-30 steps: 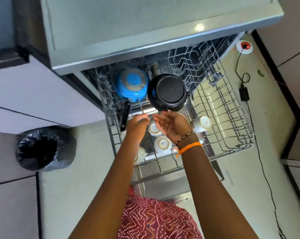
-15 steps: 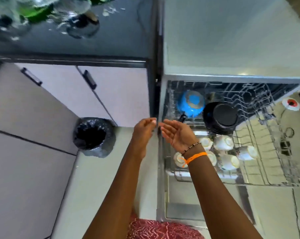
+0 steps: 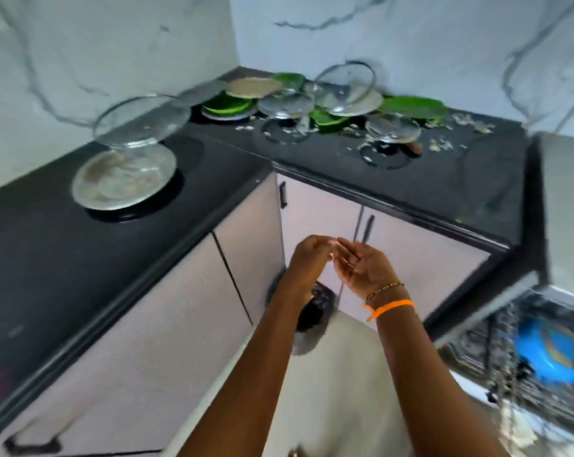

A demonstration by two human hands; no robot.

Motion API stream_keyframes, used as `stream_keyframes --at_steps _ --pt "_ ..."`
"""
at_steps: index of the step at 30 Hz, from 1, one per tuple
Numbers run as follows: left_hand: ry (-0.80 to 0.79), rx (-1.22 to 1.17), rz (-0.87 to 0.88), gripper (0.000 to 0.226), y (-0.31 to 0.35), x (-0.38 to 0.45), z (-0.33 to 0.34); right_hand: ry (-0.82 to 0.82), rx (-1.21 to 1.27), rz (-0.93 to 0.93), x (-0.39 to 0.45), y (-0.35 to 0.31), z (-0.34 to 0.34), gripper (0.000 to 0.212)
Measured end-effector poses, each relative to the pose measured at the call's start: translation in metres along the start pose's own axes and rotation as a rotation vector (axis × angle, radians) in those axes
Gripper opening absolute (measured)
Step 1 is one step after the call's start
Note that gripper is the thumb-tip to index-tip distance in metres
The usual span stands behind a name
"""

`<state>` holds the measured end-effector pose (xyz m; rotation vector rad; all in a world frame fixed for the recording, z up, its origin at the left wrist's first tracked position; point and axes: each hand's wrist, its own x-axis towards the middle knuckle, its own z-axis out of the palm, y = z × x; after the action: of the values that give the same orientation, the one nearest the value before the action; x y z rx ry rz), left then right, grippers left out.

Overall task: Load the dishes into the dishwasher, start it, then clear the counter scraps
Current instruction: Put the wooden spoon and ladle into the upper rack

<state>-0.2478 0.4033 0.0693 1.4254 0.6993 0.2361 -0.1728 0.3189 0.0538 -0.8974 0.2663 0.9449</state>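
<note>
My left hand [image 3: 307, 260] and my right hand [image 3: 361, 268] are held together in front of the cabinet doors, fingertips almost touching, with nothing visible in either. The left fingers are curled; the right palm faces up with fingers apart. Dirty dishes crowd the black counter [image 3: 411, 179]: green plates [image 3: 228, 105], glass lids [image 3: 346, 82], a glass plate [image 3: 392, 128], and a steel plate [image 3: 124, 178] with a glass lid [image 3: 140, 120] leaning on it. Food scraps [image 3: 443, 143] are scattered around them. The dishwasher rack [image 3: 496, 351] at lower right holds a blue bowl [image 3: 552, 352].
A black-lined bin [image 3: 315, 308] stands on the floor in the cabinet corner, partly hidden behind my left arm. The dishwasher's grey top [image 3: 565, 199] juts out at the right edge. Marble-patterned walls back the counter.
My view has swung up and left from the open dishwasher rack to the counter corner. Both hands came away from the rack and stay close together, holding nothing.
</note>
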Motion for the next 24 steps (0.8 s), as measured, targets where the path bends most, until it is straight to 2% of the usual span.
stream_keyframes --at_steps 5,10,13,17,20,24 --pt "0.009 0.013 0.039 0.016 0.023 0.034 -0.027 -0.043 -0.024 -0.035 0.033 -0.012 0.039 0.023" --pt "-0.010 0.141 0.080 0.016 0.030 0.078 -0.012 0.004 -0.014 -0.085 0.079 -0.035 0.058 0.023" --pt "-0.049 0.153 0.111 0.016 0.036 0.118 -0.003 0.013 -0.020 -0.130 0.112 -0.066 0.060 0.024" --pt "-0.043 0.118 0.122 0.016 0.058 0.192 0.019 0.007 -0.074 -0.191 0.165 -0.141 0.058 0.022" --pt "-0.051 0.170 0.072 0.012 0.076 0.244 0.050 0.083 -0.079 -0.260 0.204 -0.204 0.052 0.021" --pt "-0.115 0.313 0.045 0.042 0.099 0.305 0.103 0.354 -0.205 -0.487 0.252 -0.274 0.034 0.024"
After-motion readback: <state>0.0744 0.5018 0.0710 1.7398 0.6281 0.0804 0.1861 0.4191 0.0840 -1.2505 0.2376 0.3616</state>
